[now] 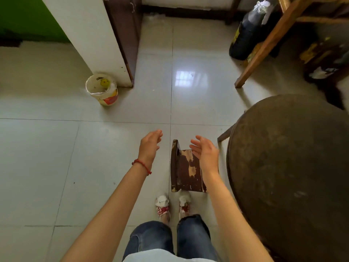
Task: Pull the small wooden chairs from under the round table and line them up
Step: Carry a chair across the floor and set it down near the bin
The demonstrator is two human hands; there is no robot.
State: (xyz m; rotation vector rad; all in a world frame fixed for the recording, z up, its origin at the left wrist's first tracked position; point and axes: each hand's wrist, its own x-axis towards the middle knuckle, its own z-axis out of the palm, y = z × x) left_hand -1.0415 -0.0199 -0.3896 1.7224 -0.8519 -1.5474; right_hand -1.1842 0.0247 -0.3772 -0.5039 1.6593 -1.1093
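Note:
A small dark wooden chair (188, 170) with a worn, patchy seat stands on the tiled floor just left of the round table (290, 167), its backrest toward the left. My right hand (205, 154) hovers open above the seat, fingers spread, holding nothing. My left hand (150, 146) is open in the air to the left of the chair's backrest, apart from it. A thin leg of another piece of furniture (224, 134) pokes out from under the table's left edge; the rest of it is hidden.
A white paper bucket (103, 89) sits on the floor by a white wall corner (90, 35). A large wooden table leg (264, 46) and dark bags (249, 31) stand at the back right. My feet (173, 203) are just behind the chair. Open tiled floor spreads to the left.

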